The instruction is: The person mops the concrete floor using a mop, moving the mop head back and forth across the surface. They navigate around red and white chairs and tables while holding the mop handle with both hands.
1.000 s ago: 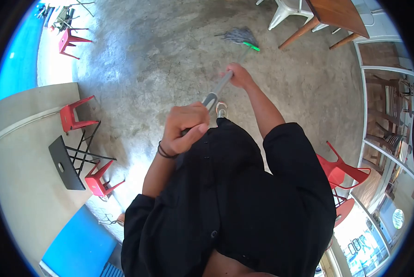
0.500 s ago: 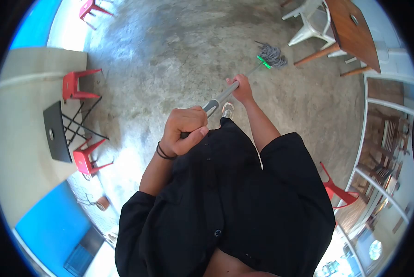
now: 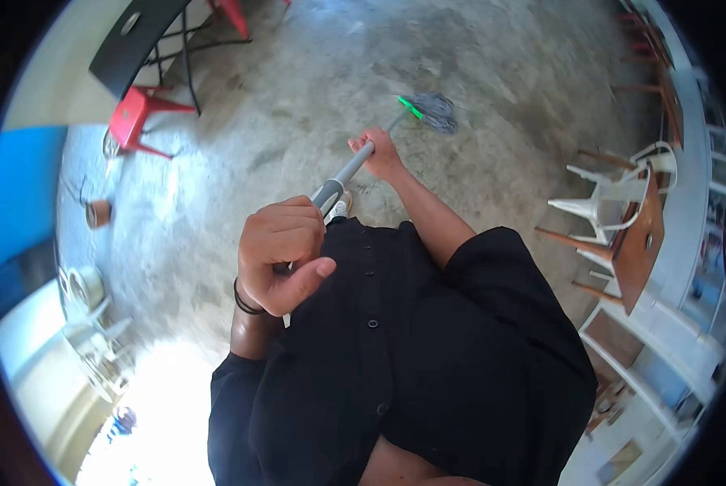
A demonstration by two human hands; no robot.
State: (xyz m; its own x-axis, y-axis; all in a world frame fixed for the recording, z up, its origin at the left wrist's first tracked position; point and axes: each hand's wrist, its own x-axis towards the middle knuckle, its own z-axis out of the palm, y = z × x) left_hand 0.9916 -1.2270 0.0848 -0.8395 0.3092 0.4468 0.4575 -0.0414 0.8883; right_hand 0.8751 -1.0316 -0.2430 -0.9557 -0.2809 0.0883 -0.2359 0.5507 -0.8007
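A string mop with grey yarn (image 3: 437,112) and a green clamp (image 3: 411,107) touches the concrete floor ahead of me. Its grey handle (image 3: 350,168) slants down and away from my body. My left hand (image 3: 282,251), with a dark band at the wrist, is wrapped round the upper end of the handle, hiding that end; its thumb sticks out to the side. Farther down the shaft, my right hand (image 3: 379,154) is closed round it. Part of one shoe (image 3: 340,207) shows just beyond the left hand.
At upper left stand a black folding table (image 3: 140,40) and a red stool (image 3: 136,119). A brown pot (image 3: 98,214) is on the floor at left, with white chairs (image 3: 96,332) below. On the right are a wooden table (image 3: 640,243) and a white chair (image 3: 594,206).
My view has turned left, so the tables and chairs have shifted round. The mop head and both hands sit farther left in the picture. My left thumb now stands off the handle.
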